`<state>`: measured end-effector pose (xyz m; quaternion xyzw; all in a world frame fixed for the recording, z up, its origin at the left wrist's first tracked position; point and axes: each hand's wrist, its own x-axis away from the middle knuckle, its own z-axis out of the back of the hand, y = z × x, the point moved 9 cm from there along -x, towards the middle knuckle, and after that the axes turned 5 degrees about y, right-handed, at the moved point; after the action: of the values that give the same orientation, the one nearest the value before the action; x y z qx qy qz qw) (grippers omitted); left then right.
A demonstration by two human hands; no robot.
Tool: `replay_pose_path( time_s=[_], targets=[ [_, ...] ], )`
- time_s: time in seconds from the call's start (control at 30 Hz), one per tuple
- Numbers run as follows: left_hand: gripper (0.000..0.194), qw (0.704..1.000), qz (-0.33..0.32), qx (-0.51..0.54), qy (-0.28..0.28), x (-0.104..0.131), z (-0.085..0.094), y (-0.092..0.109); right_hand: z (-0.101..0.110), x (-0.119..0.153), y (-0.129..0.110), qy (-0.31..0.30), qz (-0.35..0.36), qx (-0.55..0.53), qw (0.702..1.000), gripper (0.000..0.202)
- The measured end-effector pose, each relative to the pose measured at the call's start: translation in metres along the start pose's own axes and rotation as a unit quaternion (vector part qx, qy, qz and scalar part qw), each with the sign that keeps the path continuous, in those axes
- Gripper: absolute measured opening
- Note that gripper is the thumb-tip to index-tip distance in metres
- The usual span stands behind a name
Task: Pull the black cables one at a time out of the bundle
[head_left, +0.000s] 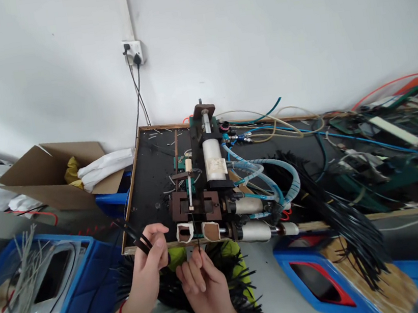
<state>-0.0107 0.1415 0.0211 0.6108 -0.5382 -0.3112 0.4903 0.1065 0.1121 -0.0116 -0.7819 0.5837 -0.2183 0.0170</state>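
Observation:
My left hand point(150, 261), with a red cord round its wrist, is closed round a few black cables point(137, 238) whose ends stick out to the upper left. Lower and to the right, my right hand point(207, 287) pinches a thin black cable point(198, 241) between thumb and forefinger. That cable runs up between two brown pads with pale edging point(211, 231) at the front of a pneumatic machine point(214, 158). More black cables point(244, 280) lie bunched over the lap, partly hidden behind my hands.
The machine stands on a black wood-edged bench point(145, 185) littered with small offcuts. Blue and clear air hoses point(287, 166) curve to its right, beside a large bundle of black cables point(349, 230) hanging over the edge. Blue crates point(89, 275) flank the bench; a cardboard box point(49, 170) stands left.

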Motion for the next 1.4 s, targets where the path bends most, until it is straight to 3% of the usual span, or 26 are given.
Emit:
replay_pose_path(
  time_s=[0.5, 0.8, 0.97, 1.23, 1.4],
  targets=[
    [0.02, 0.998, -0.034, 0.038, -0.02, 0.001, -0.004, 0.012, -0.003, -0.004, 0.008, 0.002, -0.027, -0.03, 0.999, 0.024],
    [0.053, 0.991, -0.035, 0.13, -0.012, 0.001, -0.004, 0.018, -0.004, -0.004, 0.01, -0.006, -0.034, -0.031, 0.999, 0.024],
    [0.034, 0.99, -0.005, 0.144, 0.007, -0.001, -0.001, 0.014, -0.005, -0.004, 0.01, -0.008, -0.034, -0.029, 0.999, 0.024],
    [0.033, 0.997, -0.009, 0.08, 0.008, 0.002, 0.009, 0.0, -0.002, -0.005, 0.01, -0.005, -0.024, -0.009, 1.0, 0.024],
    [0.031, 0.998, -0.053, -0.022, 0.032, 0.006, 0.019, 0.0, 0.007, -0.008, -0.002, 0.001, 0.047, 0.084, 0.995, 0.028]
  ],
)
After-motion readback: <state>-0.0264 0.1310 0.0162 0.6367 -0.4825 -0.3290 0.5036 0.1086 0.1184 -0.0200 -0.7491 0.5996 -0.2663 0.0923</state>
